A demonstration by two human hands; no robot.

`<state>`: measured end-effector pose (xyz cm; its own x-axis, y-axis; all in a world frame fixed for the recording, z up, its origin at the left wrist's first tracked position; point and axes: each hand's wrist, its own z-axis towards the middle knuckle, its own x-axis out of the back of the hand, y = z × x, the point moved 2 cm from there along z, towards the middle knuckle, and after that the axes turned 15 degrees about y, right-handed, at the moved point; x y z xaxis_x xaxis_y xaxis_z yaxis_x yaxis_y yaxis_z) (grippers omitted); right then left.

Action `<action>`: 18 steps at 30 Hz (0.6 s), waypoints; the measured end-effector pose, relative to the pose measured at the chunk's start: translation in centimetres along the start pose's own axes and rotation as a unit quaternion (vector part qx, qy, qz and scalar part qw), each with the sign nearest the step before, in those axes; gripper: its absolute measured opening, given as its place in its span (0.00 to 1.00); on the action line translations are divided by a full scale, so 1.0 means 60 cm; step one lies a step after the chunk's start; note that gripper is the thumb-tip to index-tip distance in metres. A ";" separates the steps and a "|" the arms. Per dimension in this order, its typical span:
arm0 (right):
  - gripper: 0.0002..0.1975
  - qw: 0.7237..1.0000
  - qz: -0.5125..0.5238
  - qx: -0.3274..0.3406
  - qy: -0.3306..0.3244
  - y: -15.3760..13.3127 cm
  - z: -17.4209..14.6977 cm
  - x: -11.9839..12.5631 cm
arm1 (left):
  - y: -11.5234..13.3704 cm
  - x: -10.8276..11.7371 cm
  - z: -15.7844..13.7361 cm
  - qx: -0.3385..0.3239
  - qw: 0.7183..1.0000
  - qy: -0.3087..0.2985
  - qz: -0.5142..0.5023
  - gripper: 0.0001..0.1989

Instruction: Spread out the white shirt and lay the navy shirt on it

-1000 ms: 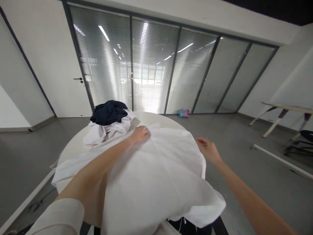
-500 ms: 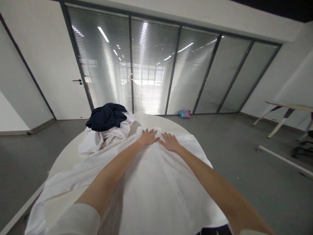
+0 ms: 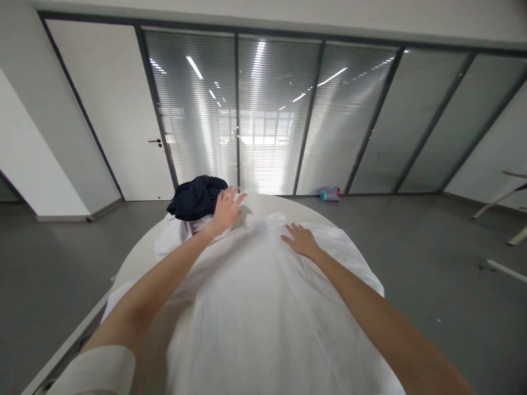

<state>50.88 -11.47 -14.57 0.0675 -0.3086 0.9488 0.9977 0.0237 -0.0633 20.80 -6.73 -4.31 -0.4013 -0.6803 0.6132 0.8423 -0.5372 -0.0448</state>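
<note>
A white shirt [image 3: 255, 307] with a button strip lies spread over a round white table [image 3: 135, 258], its collar end at the far side. My right hand [image 3: 302, 240] rests flat on the shirt near the collar, fingers stretched out. My left hand [image 3: 228, 209] is raised over the shirt's far left part, fingers spread and slightly blurred, with nothing visible in it. Just left of that hand, a dark navy garment [image 3: 195, 198] sits bunched on top of crumpled white cloth [image 3: 173, 235]. My left forearm hides part of the shirt's left side.
Behind the table runs a glass partition [image 3: 267, 126] with blinds, and a white door [image 3: 107, 109] at the left. A blue and pink item [image 3: 330, 194] lies on the floor by the glass. Pale table legs [image 3: 494, 204] show at the right edge.
My left hand has lifted and moved left, away from my right hand, towards the navy garment. My right hand stays on the shirt. The camera view has turned left.
</note>
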 end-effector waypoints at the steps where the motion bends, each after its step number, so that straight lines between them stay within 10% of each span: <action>1: 0.39 1.000 0.001 0.001 0.000 -0.001 0.000 0.001 | -0.029 0.023 0.000 0.035 0.998 0.024 0.038 0.33; 4: 0.39 1.000 0.004 0.002 -0.003 -0.005 0.000 0.006 | -0.109 0.068 -0.008 0.184 0.979 0.014 0.090 0.43; 10: 0.37 1.000 -0.001 0.005 0.013 -0.005 0.000 0.009 | -0.161 0.092 -0.005 0.238 0.970 0.044 0.037 0.12; 18: 0.34 0.999 0.008 0.019 0.039 -0.009 -0.002 0.013 | -0.032 0.210 0.040 0.085 0.937 0.322 -0.102 0.10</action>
<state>50.40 -11.80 -13.84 0.0844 -0.3802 0.9210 0.9958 0.0644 -0.0647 14.98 -13.08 5.37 -0.6482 -0.7614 -0.0108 0.7476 -0.6391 0.1807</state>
